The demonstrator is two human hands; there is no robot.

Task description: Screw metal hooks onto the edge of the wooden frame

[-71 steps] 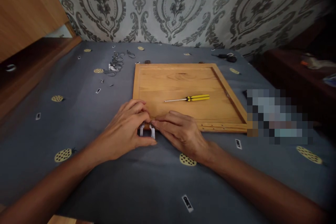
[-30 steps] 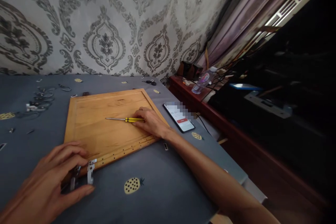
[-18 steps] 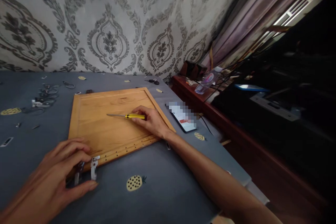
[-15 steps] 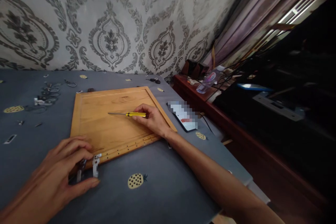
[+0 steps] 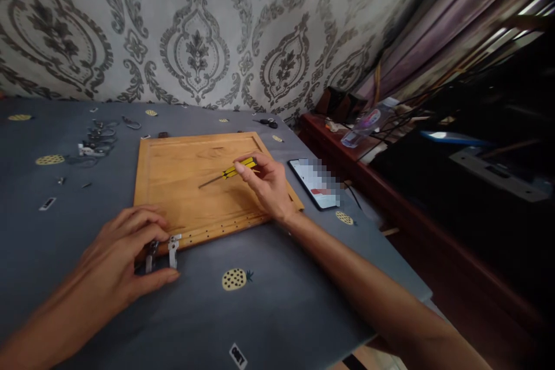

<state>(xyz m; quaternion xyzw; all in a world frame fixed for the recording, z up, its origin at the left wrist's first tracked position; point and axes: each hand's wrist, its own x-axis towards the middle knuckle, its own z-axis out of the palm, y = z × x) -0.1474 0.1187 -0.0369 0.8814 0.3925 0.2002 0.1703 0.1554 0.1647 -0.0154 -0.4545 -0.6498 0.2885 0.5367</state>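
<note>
A wooden panel (image 5: 186,162) with a raised border lies flat, and a row of small dark holes runs along its near edge. At its near left corner, my left hand (image 5: 134,243) is closed around a metal bracket (image 5: 173,251), pressing it to the edge. The fingers partly cover a second metal part (image 5: 151,255) beside it, and I cannot tell whether the two are joined. Over the panel's right half, my right hand (image 5: 269,185) grips a screwdriver (image 5: 232,170) by its yellow and black handle. The shaft slants down to the left, its tip over the panel.
On the grey cloth-covered table (image 5: 191,324), several metal fittings (image 5: 99,139) lie at the far left, with small loose screws (image 5: 60,180) nearer. Keys (image 5: 267,122) lie behind the panel. A phone (image 5: 316,185) is to its right, and a plastic bottle (image 5: 368,124) leans on the reddish-brown ledge.
My right hand has raised the screwdriver's handle, so the shaft now slopes downward instead of lying nearly level. My left hand keeps its hold. The whole view has shifted slightly.
</note>
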